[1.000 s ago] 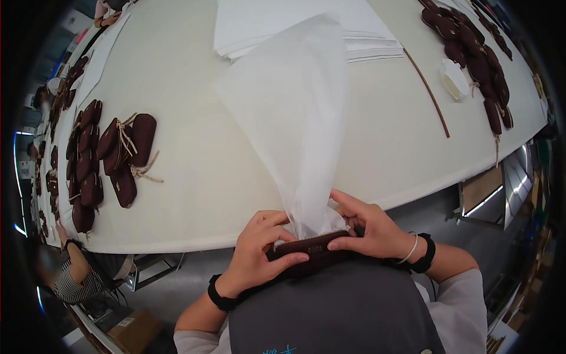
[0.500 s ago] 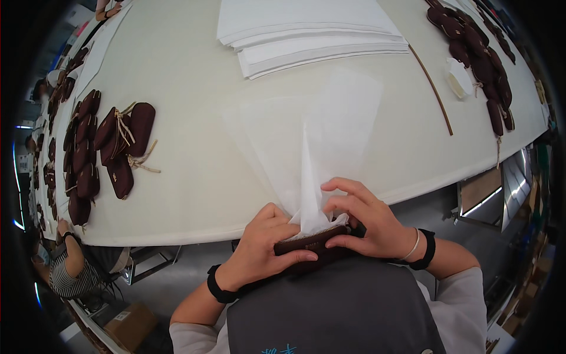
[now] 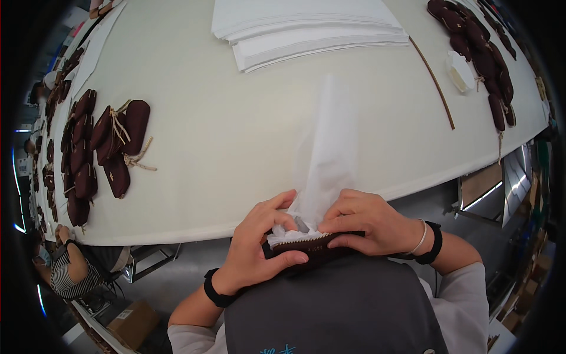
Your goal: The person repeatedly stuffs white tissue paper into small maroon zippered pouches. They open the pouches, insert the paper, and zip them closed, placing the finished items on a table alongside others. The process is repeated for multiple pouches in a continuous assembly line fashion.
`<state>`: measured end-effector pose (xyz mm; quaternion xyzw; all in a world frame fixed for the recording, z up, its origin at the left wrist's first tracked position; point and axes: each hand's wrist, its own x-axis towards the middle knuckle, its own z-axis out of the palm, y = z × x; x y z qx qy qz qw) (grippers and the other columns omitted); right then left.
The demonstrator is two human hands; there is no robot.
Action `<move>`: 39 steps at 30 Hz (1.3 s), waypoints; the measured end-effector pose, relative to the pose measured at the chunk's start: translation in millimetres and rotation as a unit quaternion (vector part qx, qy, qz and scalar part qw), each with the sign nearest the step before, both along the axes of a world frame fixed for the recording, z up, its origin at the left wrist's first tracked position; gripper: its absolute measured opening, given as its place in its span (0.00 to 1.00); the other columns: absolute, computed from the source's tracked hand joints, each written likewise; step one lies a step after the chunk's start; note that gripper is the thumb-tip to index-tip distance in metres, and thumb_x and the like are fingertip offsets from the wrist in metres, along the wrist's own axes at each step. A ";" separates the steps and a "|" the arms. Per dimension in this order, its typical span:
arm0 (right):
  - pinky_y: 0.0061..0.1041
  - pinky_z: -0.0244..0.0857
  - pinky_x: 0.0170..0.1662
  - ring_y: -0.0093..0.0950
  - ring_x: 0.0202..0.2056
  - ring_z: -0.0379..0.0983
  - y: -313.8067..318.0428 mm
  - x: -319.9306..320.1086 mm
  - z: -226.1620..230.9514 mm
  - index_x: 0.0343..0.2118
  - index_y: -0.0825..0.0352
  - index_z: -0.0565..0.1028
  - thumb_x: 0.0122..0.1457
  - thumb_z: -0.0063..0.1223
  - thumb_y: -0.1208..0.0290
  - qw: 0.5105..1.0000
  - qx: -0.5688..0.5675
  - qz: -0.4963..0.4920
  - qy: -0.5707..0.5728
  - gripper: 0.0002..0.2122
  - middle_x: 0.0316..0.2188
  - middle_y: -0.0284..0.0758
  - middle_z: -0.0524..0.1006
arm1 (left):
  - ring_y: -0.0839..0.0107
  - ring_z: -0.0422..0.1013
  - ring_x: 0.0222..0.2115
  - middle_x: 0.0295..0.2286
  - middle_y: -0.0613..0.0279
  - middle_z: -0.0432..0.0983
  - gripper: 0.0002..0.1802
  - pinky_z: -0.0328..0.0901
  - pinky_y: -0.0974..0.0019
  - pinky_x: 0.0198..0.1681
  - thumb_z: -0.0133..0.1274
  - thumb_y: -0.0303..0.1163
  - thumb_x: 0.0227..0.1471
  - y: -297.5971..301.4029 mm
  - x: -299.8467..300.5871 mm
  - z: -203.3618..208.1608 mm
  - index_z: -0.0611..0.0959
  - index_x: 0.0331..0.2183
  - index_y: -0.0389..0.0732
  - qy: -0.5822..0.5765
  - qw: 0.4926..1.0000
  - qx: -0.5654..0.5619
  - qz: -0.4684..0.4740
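Close to my body, at the table's front edge, is a dark brown zippered pouch [image 3: 306, 250] with its zip opened. A sheet of thin white tissue paper [image 3: 330, 141] stands up out of its mouth, bunched at the bottom and spreading over the table. My left hand [image 3: 265, 239] grips the pouch's left end, thumb on the front, fingers at the tissue. With its thumb on the pouch's right side, my right hand [image 3: 371, 224] pinches the tissue at the opening. The pouch's lower part is hidden by my hands and grey apron.
Brown pouches [image 3: 127, 138] with beige cords lie at the left. More pouches [image 3: 486, 65] form a row at the far right, near a white object [image 3: 461, 72] and a thin brown strip [image 3: 433, 82]. White paper sheets [image 3: 312, 35] are stacked at the back. A co-worker [image 3: 71, 262] sits at left.
The tissue has narrowed and gathered together. My right hand's fingers have come down and closed on it at the pouch's mouth, while my left fingers have shifted at the opening.
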<state>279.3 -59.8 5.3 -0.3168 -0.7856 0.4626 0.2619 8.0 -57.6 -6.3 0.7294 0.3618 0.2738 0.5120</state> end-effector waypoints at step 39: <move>0.23 0.56 0.23 0.19 0.16 0.63 -3.4 15.2 13.3 0.40 0.67 0.78 0.61 0.61 0.67 0.932 -0.349 -0.017 -0.098 0.10 0.14 0.30 0.69 | 0.68 0.71 0.30 0.29 0.62 0.79 0.19 0.67 0.69 0.35 0.72 0.35 0.42 -3.9 6.3 17.8 0.84 0.36 0.40 0.073 0.996 -0.030 0.041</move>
